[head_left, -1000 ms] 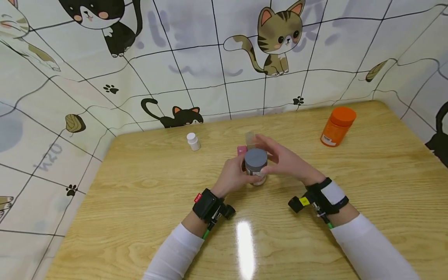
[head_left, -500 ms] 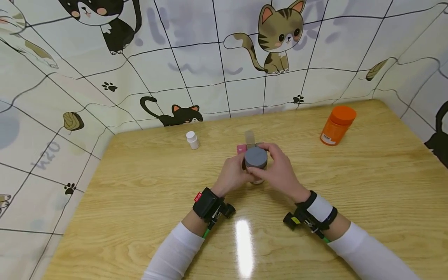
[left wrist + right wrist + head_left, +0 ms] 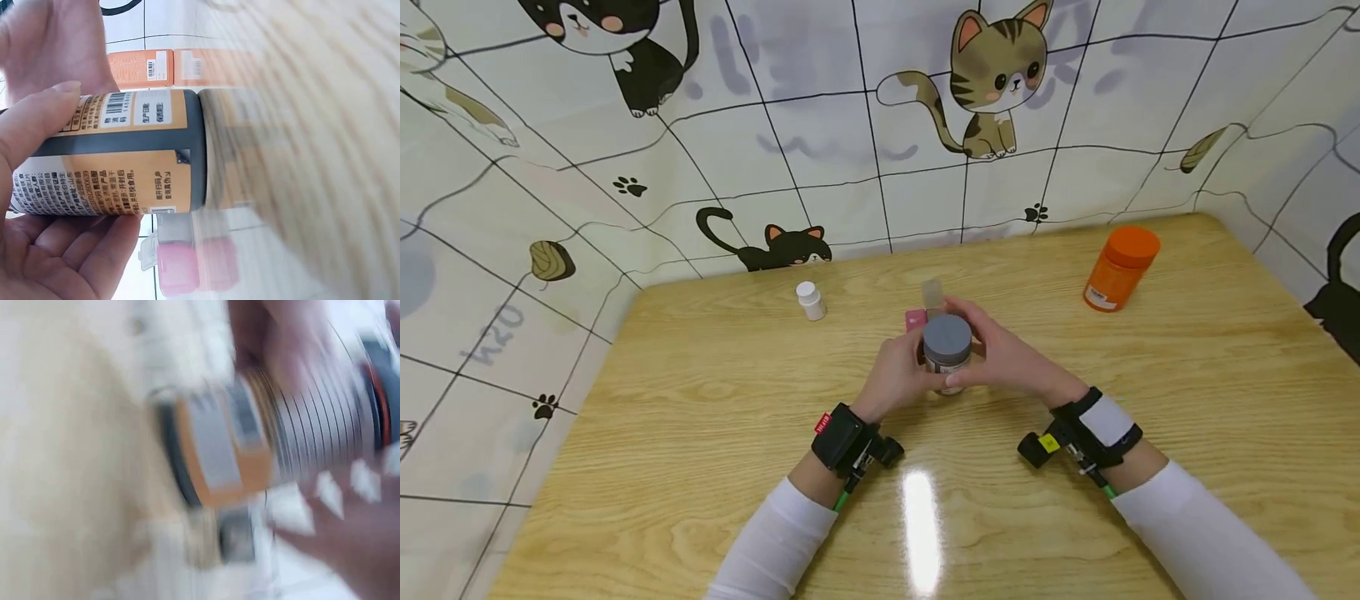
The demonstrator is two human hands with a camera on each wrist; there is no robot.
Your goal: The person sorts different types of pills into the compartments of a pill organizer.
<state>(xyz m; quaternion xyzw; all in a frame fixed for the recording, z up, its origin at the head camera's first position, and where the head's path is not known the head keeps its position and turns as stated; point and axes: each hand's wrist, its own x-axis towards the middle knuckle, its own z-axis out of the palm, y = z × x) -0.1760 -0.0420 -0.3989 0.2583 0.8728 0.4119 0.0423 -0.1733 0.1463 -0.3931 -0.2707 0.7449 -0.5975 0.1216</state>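
Note:
A supplement bottle (image 3: pixel 947 342) with a grey lid and an orange-and-white label stands upright on the wooden table. My left hand (image 3: pixel 897 377) grips its body; in the left wrist view the thumb lies along the label (image 3: pixel 164 172) and the fingers curve round the other side. Around the right side of the lid sits my right hand (image 3: pixel 1011 357), fingers loosely spread behind it and the thumb crossing the front below. The right wrist view is blurred, with gaps showing between those fingers and the bottle (image 3: pixel 225 450).
Just behind the bottle is a small box with a pink compartment (image 3: pixel 915 320) and a raised translucent flap (image 3: pixel 932 293). A small white bottle (image 3: pixel 810 301) stands to the left. An orange jar (image 3: pixel 1122 268) is at the back right, before the cat-patterned backdrop (image 3: pixel 880 133).
The right hand closed over the grey lid half a second ago, then turned back and loosened, its wrist swinging right. The left hand keeps its hold on the bottle, which stays in place.

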